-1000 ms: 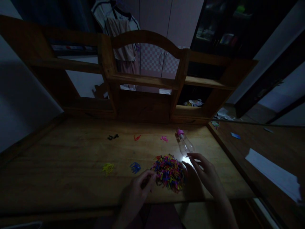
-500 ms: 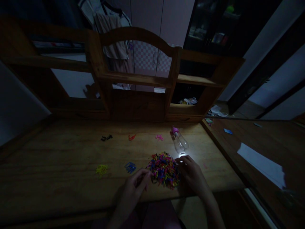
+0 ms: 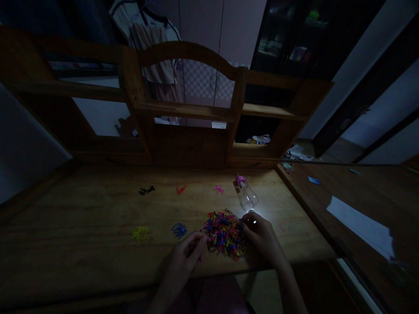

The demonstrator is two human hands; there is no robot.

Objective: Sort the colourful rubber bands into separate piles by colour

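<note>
While the room is dark and only a small bright patch lights the desk, both hands sit at the near edge of the wooden desk (image 3: 81, 244), either side of the mixed pile of coloured bands (image 3: 224, 232), which lies near the front edge just right of centre; left hand (image 3: 185, 257) is at the pile's 8 o'clock, fingers (image 3: 199, 240) curled with the tips drawn together at the pile's left rim, looks like a pinch but too dim to tell whether a band is between them; right hand (image 3: 262, 237) is at the pile's 3 o'clock, knuckles up, fingers bent down onto the right edge of the pile, loosely curled, grip on anything cannot be made out; a bright glint shows on the right hand near the lit patch; clear bottle with pink cap (image 3: 246, 194) lies on its side at 1 o'clock from the pile, close to the right hand but apart from it; small sorted clusters spread across the desk: blue bands (image 3: 179, 230) just beside the pile at 9 o'clock, yellow bands (image 3: 139, 233) further out at 9 o'clock, black bands (image 3: 146, 190) at 10 o'clock, red bands (image 3: 180, 189) at 11 o'clock, pink bands (image 3: 218, 189) at 12 o'clock; wooden shelf unit (image 3: 186, 109) stands along the desk's far edge
</note>
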